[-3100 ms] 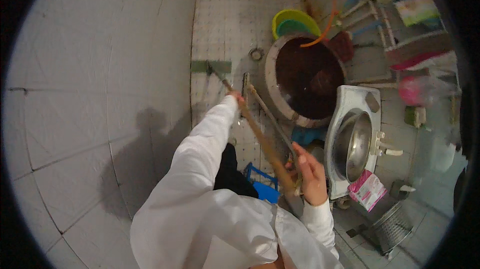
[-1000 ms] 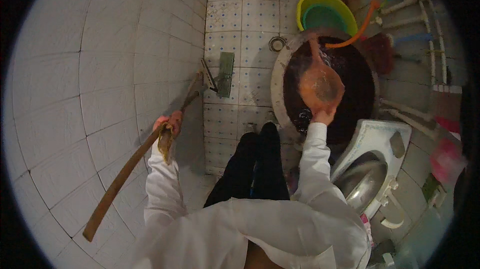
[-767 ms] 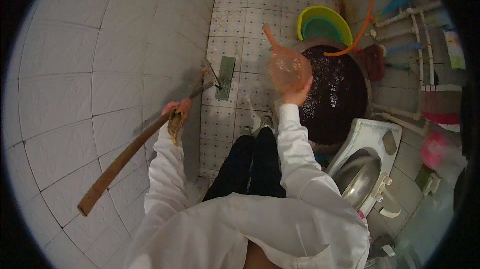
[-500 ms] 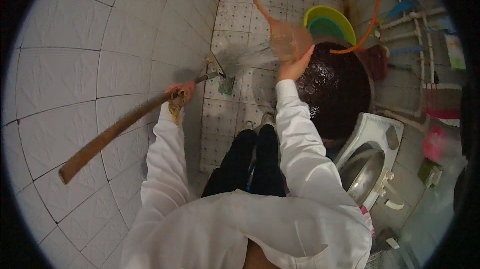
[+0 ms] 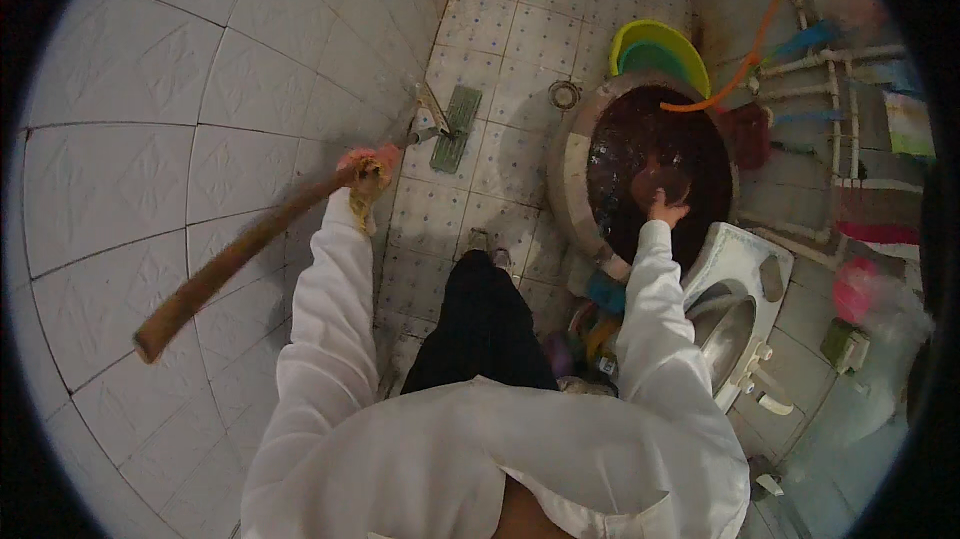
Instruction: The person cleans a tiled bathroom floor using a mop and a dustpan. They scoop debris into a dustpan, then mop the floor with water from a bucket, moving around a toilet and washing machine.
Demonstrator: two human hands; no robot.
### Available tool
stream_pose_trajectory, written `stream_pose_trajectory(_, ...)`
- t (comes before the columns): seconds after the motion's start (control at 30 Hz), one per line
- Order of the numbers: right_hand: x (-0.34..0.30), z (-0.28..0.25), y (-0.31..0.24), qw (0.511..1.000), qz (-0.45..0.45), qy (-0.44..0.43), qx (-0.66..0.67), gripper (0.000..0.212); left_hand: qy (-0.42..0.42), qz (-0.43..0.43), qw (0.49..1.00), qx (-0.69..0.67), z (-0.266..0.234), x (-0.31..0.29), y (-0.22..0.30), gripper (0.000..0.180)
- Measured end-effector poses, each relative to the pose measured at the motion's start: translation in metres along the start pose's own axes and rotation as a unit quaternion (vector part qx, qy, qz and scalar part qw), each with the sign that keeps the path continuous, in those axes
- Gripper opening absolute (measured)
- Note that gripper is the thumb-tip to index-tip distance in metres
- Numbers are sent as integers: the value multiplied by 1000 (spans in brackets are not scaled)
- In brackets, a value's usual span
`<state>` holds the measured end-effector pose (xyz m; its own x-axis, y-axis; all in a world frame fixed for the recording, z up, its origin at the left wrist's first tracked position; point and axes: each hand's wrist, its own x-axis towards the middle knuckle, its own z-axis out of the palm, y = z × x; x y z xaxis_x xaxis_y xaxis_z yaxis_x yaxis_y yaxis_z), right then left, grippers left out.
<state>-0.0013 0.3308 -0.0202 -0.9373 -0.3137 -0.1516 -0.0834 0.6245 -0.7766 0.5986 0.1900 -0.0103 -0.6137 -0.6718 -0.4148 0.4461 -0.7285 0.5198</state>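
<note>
My left hand (image 5: pixel 368 167) grips a long wooden-handled tool, seemingly a hoe (image 5: pixel 235 264). Its thick handle slants back along the left wall, and its metal head (image 5: pixel 428 117) points forward over the floor. Yellowish material hangs by my left wrist. On the right stands a big round vat (image 5: pixel 578 154) of dark-looking water. My right hand (image 5: pixel 670 207) is inside its mouth, holding a brown gourd dipper (image 5: pixel 660 182) at the water. The dipper's stem is hard to make out there. A green ribbed strip (image 5: pixel 457 129) lies beneath the tool's head.
Behind the vat are a yellow-green basin (image 5: pixel 640 34) and a teal basin (image 5: pixel 655 61). An orange hose (image 5: pixel 738 79) hangs over the water from wall pipes (image 5: pixel 836 129). A white washbasin with a metal bowl (image 5: pixel 728 334) stands nearer. A round drain (image 5: pixel 564 95) sits in the tiled floor.
The gourd dipper was pouring water toward the tool's head; my right hand has brought it right and nearer, down into the vat. The pouring stream is gone. My left hand keeps its grip.
</note>
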Motion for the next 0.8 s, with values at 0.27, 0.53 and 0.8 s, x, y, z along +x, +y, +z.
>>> stream_pose_trajectory(0.27, -240, -95, -151, 727, 50, -644, 233, 52, 27, -72, 997, 4, 98, 37, -128, 25)
stream_pose_trajectory(0.53, -303, -246, -188, 765, 141, -623, 79, 50, 336, -187, 917, 109, 222, 21, -227, 27)
stream_pose_trajectory(0.8, -417, -339, -116, 811, 176, -557, -26, 47, 333, -140, 931, 54, 203, -99, -298, 76)
